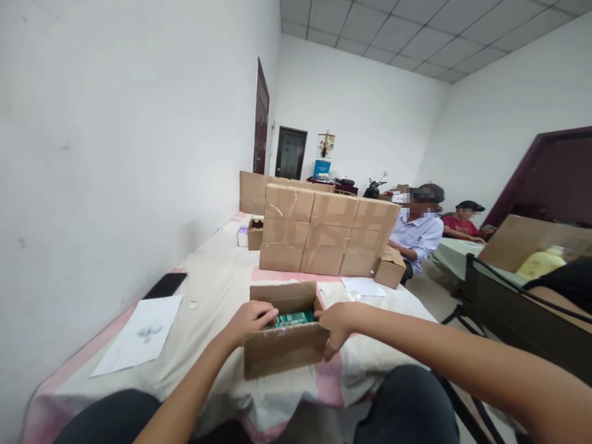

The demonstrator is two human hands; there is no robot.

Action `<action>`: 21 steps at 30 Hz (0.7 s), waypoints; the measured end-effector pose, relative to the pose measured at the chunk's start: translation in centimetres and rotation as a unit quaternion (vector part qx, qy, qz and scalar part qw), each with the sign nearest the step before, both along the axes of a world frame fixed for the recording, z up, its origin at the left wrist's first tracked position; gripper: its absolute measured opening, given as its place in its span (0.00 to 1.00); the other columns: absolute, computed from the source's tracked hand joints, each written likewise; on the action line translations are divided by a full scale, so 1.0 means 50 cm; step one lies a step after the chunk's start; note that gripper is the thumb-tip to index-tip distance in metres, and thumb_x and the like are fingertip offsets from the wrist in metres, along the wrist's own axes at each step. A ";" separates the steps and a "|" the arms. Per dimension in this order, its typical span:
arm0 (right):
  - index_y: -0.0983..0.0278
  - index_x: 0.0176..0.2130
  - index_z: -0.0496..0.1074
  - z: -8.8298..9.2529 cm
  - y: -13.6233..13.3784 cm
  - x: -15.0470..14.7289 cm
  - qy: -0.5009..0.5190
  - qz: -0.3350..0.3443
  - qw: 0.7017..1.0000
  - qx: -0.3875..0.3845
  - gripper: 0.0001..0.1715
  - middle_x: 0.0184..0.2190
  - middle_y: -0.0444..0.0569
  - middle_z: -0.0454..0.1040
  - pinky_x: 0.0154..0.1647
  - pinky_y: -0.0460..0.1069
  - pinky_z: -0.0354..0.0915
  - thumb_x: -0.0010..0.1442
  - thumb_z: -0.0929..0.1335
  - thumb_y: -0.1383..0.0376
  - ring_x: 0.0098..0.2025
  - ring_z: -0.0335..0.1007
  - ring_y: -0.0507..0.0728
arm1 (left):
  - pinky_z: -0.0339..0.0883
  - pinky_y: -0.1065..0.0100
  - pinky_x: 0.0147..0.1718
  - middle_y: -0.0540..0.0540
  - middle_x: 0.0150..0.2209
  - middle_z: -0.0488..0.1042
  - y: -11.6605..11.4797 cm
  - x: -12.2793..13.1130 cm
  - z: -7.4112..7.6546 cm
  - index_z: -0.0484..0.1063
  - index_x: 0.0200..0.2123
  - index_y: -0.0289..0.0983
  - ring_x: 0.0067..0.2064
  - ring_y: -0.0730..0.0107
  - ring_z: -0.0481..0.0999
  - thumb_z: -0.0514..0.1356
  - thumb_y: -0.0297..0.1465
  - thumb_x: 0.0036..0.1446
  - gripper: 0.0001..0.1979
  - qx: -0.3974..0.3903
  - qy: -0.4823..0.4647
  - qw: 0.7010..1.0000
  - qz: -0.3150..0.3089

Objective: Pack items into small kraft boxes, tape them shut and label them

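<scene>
An open cardboard box (pixel 284 354) stands on the cloth-covered table in front of me, its flaps spread toward and away from me. Inside lie green printed packets (pixel 294 319); how many cannot be made out. My left hand (pixel 252 320) is closed over the box's left edge, with fingertips reaching in by the packets. At the right edge, my right hand (pixel 337 324) is closed around the side near the front corner, its fingers partly inside and partly down the outer wall.
A taped stack of cardboard boxes (pixel 326 231) stands behind. A small box (pixel 390 269) and a paper sheet (pixel 363 287) are at its right. To the left lie a dark phone-like slab (pixel 165 285) and a paper with a drawing (pixel 141 336). Two people sit farther back right.
</scene>
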State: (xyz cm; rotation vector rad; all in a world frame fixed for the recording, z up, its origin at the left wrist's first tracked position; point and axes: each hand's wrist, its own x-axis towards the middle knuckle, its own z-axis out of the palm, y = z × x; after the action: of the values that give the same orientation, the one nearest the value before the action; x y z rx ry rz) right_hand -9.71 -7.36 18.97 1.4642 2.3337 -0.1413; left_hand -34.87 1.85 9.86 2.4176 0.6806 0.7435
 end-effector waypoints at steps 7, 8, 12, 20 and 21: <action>0.60 0.51 0.75 -0.017 -0.064 0.008 -0.084 0.137 0.987 0.028 0.27 0.50 0.55 0.72 0.32 0.52 0.66 0.61 0.69 0.46 0.37 0.75 0.60 | 0.61 0.66 0.40 0.48 0.29 0.76 -0.022 -0.026 0.004 0.71 0.26 0.39 0.35 0.67 0.73 0.45 0.45 0.70 0.26 0.052 -0.014 0.998 -0.013; 0.60 0.51 0.75 -0.018 -0.074 0.010 -0.084 0.152 0.984 0.038 0.26 0.50 0.55 0.71 0.32 0.52 0.66 0.62 0.68 0.47 0.35 0.75 0.59 | 0.60 0.66 0.40 0.48 0.29 0.75 -0.026 -0.030 0.006 0.71 0.26 0.39 0.35 0.67 0.73 0.46 0.44 0.70 0.26 0.060 -0.014 0.998 -0.018; 0.59 0.48 0.74 -0.006 -0.099 0.005 -0.071 0.201 0.975 0.069 0.22 0.48 0.54 0.70 0.34 0.54 0.65 0.65 0.65 0.47 0.32 0.71 0.57 | 0.59 0.65 0.38 0.49 0.28 0.75 -0.040 -0.044 0.013 0.71 0.25 0.39 0.33 0.67 0.72 0.49 0.42 0.70 0.23 0.091 -0.008 0.995 -0.035; 0.61 0.52 0.69 -0.002 -0.120 -0.031 0.010 0.219 0.972 0.089 0.25 0.56 0.59 0.67 0.43 0.56 0.67 0.68 0.62 0.46 0.43 0.73 0.61 | 0.62 0.64 0.42 0.49 0.28 0.73 -0.065 -0.092 -0.004 0.71 0.28 0.39 0.34 0.69 0.71 0.50 0.40 0.71 0.21 0.121 -0.043 0.990 -0.058; 0.62 0.54 0.68 -0.010 -0.118 -0.031 0.024 0.211 0.973 0.095 0.27 0.57 0.60 0.66 0.45 0.57 0.68 0.68 0.62 0.46 0.46 0.72 0.63 | 0.62 0.64 0.42 0.49 0.28 0.73 -0.067 -0.100 -0.007 0.70 0.28 0.39 0.35 0.68 0.70 0.49 0.39 0.71 0.21 0.124 -0.058 0.989 -0.056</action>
State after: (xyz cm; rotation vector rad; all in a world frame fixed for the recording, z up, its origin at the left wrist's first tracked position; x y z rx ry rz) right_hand -11.25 -13.27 18.48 1.0148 2.6987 0.1667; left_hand -39.87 -1.51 9.50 2.5851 0.4215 0.9630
